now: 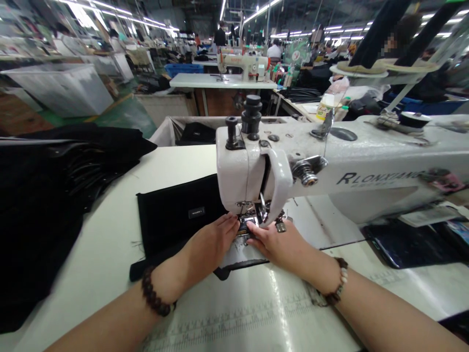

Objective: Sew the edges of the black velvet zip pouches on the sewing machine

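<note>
A white sewing machine [330, 166] stands on the work table [110, 234]. A black fabric piece [172, 215] with a small label lies under its needle area. My left hand [212, 242] rests flat on the fabric, fingers stretched toward the presser foot [249, 222]. My right hand [278, 242] lies just right of the needle, its fingertips pressing a small piece at the foot; what that piece is I cannot make out. Both wrists wear bead bracelets.
A heap of black garments [47, 195] covers the table's left side. A dark tray [406, 244] sits at the right under the machine arm. Behind are a bin [190, 129], another sewing station [242, 66] and other workers.
</note>
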`<state>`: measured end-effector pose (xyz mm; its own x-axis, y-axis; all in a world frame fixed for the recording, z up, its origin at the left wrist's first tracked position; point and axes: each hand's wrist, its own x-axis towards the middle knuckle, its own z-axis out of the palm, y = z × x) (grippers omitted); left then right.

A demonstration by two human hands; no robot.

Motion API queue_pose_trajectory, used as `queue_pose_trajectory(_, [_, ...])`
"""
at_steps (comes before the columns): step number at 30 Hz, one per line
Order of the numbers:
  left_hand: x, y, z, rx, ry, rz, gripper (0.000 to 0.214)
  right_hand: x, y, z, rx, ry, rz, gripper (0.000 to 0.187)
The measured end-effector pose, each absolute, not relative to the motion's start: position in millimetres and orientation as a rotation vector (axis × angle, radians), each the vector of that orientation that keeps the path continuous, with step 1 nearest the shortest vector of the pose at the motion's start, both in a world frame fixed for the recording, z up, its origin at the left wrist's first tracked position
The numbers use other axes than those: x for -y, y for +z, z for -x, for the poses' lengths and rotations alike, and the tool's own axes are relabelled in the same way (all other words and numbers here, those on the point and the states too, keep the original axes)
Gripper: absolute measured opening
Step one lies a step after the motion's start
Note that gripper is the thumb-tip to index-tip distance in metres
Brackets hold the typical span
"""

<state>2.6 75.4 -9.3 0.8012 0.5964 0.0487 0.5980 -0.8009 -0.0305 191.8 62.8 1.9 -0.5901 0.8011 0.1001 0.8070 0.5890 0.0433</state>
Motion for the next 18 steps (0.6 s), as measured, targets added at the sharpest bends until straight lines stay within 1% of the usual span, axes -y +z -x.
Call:
queue_pose_trajectory(5, [-69,-12,0,0.879,-0.101,2.859,0.036,-61,4,-190,2.78,-0.011,1.418,0.023])
queue_pose_trajectory(10, [-73,-14,-2,0.974,-0.045,2.885,0.037,-59,0,-191,2.657,-0.06,1.392,0.021])
queue_pose_trajectory(13, [-71,-13,-4,0.951,-0.059,2.874,0.038,-55,-1,-193,2.542,-0.032,1.203,0.017])
queue_pose_trajectory(14, [-70,-13,-4,0.971,-0.051,2.857,0.037,-53,-2,-194,2.51,-0.015,1.08,0.023])
queue_pose_trajectory(16, [-69,-10,1,1.176,0.011,2.791,0.032,-51,-8,-196,2.478,-0.034,0.894,0.031])
queue_pose_trajectory(18, [-74,-4,12,1.546,0.072,2.678,0.029,-53,-16,-198,2.525,-0.011,0.825,0.031])
